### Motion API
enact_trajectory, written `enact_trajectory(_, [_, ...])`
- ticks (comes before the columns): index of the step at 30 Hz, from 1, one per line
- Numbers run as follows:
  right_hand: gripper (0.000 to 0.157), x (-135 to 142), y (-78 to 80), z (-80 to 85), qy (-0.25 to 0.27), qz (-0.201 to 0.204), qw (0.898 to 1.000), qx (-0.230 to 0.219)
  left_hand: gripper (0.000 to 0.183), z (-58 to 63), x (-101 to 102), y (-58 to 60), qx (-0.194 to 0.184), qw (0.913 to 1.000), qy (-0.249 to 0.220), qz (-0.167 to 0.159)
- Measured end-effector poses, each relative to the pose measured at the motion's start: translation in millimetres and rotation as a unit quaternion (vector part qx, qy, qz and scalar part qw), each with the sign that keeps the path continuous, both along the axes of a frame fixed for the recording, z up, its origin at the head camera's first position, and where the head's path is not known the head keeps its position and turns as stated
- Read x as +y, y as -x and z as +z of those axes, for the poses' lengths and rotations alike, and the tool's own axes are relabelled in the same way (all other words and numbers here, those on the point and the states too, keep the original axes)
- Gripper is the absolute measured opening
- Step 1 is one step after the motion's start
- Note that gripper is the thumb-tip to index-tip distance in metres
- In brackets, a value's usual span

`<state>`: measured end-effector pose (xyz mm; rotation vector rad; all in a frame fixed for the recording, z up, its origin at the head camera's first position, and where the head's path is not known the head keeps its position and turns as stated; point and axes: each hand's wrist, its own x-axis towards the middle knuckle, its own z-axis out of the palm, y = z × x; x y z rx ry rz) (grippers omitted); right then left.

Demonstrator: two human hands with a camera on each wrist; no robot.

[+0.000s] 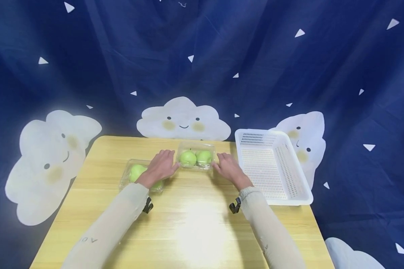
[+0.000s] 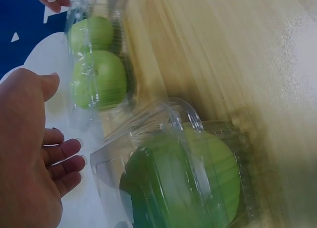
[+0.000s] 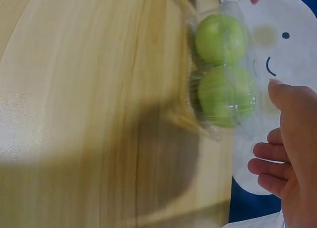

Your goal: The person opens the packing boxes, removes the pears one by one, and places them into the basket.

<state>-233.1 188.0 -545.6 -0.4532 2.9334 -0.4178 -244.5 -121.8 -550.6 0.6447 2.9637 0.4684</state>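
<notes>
At the far edge of the table, a clear plastic box (image 1: 196,145) holds two green apples (image 1: 188,158). My left hand (image 1: 161,164) is at the box's left end, its thumb close to the corner. At the right end is my right hand (image 1: 228,168), thumb pointing toward the box. Both wrist views show the fingers loosely bent around nothing, with the right hand (image 3: 297,143) beside the box. A second clear box (image 2: 171,163) with green apples (image 1: 137,172) lies partly hidden under my left hand and wrist.
A white perforated plastic basket (image 1: 297,175) stands at the right side of the wooden table (image 1: 175,209). Behind the table hangs a dark blue curtain (image 1: 208,37) with white clouds and triangles.
</notes>
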Motion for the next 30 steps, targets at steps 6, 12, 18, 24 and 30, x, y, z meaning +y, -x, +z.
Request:
enact_trajectory(6, [0.079, -1.2, 3.8, -6.8, -0.033, 0.000, 0.999, -0.002, 0.067, -3.6, 8.5, 7.2, -0.013, 0.9997, 0.021, -0.002])
enact_trajectory(12, [0.081, -6.1, 8.7, -14.1, -0.087, 0.014, 0.996, 0.027, 0.069, -7.5, 13.0, 14.2, -0.008, 0.9987, 0.051, 0.000])
enact_trajectory(18, [0.083, -8.4, 10.2, -19.4, -0.118, 0.024, 0.992, 0.037, 0.066, -14.3, 15.3, 21.1, 0.008, 0.9981, 0.061, -0.004])
enact_trajectory(24, [0.077, -9.9, 13.8, -25.6, -0.139, 0.037, 0.989, 0.039, 0.073, -22.8, 17.0, 25.2, 0.039, 0.9961, 0.079, -0.007])
enact_trajectory(30, [0.074, -12.1, 16.7, -33.2, -0.144, 0.032, 0.988, 0.052, 0.077, -31.9, 18.7, 29.8, 0.069, 0.9929, 0.097, -0.008])
